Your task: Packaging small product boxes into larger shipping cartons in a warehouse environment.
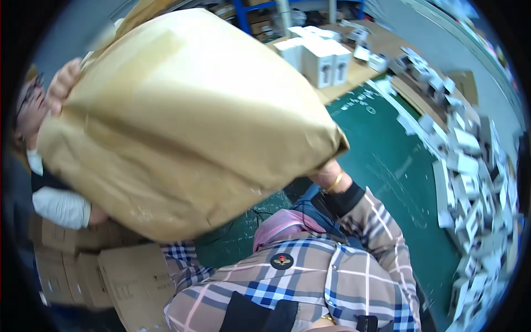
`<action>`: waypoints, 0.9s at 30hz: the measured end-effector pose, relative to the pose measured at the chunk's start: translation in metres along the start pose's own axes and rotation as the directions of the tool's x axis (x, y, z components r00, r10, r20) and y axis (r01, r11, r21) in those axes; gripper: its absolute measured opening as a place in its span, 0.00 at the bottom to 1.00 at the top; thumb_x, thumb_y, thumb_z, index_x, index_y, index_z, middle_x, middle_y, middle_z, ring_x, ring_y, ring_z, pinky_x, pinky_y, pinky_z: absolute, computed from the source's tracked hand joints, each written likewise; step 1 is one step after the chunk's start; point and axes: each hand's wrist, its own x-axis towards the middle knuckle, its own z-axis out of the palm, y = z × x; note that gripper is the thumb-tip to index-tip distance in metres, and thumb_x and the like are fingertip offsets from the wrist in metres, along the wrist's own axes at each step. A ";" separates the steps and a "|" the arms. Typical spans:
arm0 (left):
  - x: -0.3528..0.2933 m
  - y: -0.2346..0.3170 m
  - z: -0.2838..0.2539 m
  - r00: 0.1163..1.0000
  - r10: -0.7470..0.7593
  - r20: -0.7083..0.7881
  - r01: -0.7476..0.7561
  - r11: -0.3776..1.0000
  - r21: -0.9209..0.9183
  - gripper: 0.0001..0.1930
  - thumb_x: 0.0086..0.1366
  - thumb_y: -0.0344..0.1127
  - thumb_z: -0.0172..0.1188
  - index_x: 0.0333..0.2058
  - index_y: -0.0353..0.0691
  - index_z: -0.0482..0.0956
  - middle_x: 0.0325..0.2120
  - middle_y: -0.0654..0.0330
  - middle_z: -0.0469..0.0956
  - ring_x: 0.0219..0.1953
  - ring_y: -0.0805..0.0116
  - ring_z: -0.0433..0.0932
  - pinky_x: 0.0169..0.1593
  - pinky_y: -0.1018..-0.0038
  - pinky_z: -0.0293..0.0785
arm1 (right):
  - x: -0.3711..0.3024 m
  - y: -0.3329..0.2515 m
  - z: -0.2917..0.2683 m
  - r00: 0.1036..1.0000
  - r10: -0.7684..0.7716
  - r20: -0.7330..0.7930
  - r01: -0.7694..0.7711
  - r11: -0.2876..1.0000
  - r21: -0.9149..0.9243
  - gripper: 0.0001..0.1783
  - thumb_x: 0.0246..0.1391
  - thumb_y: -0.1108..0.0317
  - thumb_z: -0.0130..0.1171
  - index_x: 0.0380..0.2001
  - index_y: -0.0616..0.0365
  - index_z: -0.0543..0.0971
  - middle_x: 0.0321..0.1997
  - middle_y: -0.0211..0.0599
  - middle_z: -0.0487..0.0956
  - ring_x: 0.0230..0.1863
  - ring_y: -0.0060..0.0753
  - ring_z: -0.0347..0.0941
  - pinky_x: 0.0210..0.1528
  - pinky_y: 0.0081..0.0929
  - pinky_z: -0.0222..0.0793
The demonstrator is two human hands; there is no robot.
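Observation:
A large brown paper sack (193, 122), creased and bulging, is held up in front of me and fills the upper left. At its right lower corner my right hand (331, 175), with a gold bangle at the wrist, grips the paper from below. My left sleeve runs up behind the sack, which hides that forearm. Fingers of what looks like my left hand (63, 86) curl round the sack's far left edge. The sack's contents do not show.
A green worktable (387, 160) spreads to the right, with many small white boxes (467, 177) piled along its edge. Taller white boxes (318, 58) stand on a wooden top behind. Another person in a white sleeve (61, 207) is at the left, above cardboard cartons (133, 282).

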 end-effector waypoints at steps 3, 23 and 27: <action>-0.039 0.072 -0.104 0.983 -0.161 -0.092 0.145 0.976 -0.161 0.12 0.71 0.42 0.64 0.51 0.49 0.84 0.33 0.71 0.80 0.32 0.74 0.75 0.38 0.71 0.70 | -0.045 0.019 -0.023 0.990 0.003 -0.139 0.022 0.983 0.182 0.48 0.73 0.41 0.53 0.83 0.41 0.41 0.86 0.43 0.49 0.83 0.46 0.48 0.81 0.51 0.51; 0.035 -0.280 0.629 0.011 -0.993 0.117 0.089 -0.116 -0.989 0.29 0.65 0.33 0.72 0.63 0.37 0.75 0.59 0.58 0.80 0.58 0.62 0.81 0.62 0.60 0.78 | -0.332 -0.084 -0.237 0.974 -0.008 -0.228 0.168 0.702 0.692 0.39 0.77 0.42 0.39 0.80 0.52 0.53 0.83 0.42 0.56 0.79 0.51 0.57 0.81 0.53 0.52; 0.026 -0.306 0.670 -0.014 -0.975 0.221 -0.044 -0.220 -0.975 0.30 0.66 0.32 0.71 0.66 0.39 0.73 0.60 0.58 0.80 0.61 0.62 0.79 0.64 0.60 0.77 | -0.339 -0.089 -0.266 0.972 -0.038 -0.233 0.184 0.740 0.647 0.39 0.77 0.41 0.39 0.79 0.53 0.54 0.82 0.43 0.59 0.78 0.51 0.59 0.80 0.53 0.53</action>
